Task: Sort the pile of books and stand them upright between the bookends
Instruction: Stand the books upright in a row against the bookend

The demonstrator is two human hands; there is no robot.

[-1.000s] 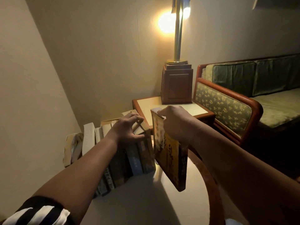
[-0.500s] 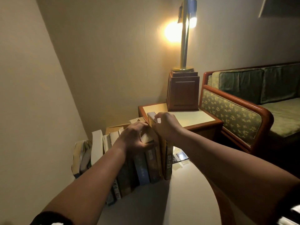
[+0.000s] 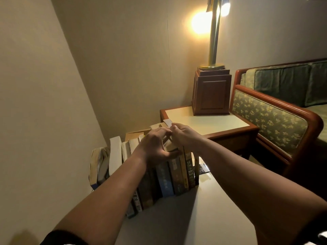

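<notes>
At frame centre, we see the row of upright paperback books (image 3: pixel 164 175) on the pale round table (image 3: pixel 203 218). Our left hand (image 3: pixel 155 147) clasps the book tops; our right hand (image 3: pixel 184 137) pinches the rightmost yellow-spined book (image 3: pixel 184 172) (long axis vertical, directly beneath the fingers). No bookends are discernible.

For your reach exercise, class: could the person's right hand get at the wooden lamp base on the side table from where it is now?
Probably yes. The right hand rests on the row of books, and the bare side table between it and the wooden lamp base holds nothing in the way.
</notes>
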